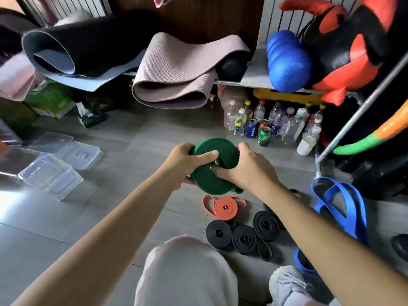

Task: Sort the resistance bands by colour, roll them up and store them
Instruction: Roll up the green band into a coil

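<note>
Held above the grey floor tiles [123,133] at mid-frame, the coiled green resistance band [207,180] sits between both hands. The left hand [183,164] grips its rim at 9 o'clock, thumb laid across the face; the right hand [249,171] clasps the 3 o'clock edge, fingers curled, thumb pressing near the centre. On the floor at 6 o'clock of the coil lies a rolled orange band [225,207], with three rolled black bands [245,238] beyond. An unrolled blue band [344,206] lies at 4 o'clock, clear plastic boxes [50,177] at 9 o'clock.
</note>
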Demonstrator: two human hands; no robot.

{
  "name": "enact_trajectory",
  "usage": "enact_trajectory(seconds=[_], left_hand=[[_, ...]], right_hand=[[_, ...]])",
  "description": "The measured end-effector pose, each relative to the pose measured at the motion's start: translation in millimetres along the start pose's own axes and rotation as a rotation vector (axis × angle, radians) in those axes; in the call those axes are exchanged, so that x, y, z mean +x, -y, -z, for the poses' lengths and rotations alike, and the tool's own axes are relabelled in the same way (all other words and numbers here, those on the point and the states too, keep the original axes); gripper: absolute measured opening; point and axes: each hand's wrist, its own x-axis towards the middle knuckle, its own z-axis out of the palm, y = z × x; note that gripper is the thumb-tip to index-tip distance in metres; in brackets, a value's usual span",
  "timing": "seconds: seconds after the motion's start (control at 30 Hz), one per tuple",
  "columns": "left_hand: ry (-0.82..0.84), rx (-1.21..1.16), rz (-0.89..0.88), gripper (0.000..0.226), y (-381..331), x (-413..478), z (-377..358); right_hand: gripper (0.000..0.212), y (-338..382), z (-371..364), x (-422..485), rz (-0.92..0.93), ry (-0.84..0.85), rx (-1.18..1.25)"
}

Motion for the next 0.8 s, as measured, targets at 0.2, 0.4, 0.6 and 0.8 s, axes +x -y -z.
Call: enact_trajectory(seconds=[0.2,0.4,0.6,0.8], left_hand=[[-0.15,-0.297,0.17,0.06,95.5,71.5,7.9],[-0.201,-0.324,0.283,0.023,228.7,109.7,-8.3],[-0.316,-0.309,0.434,0.024,312.5,138.1,-6.9],[-0.44,-0.27,0.451,0.026,364.9,169.4,-1.7]], right_hand=[[0.057,-34.8,-90.5,68.0,-0.146,0.177,0.015],[0.061,-94.0,-220.5,74.1,-0.392,0.392,0.036],[0.061,-114.8,-307.5,78.5,-0.466,0.511,0.058],[0.059,-117.8,-365.0,100.5,-0.453,0.55,0.017]])
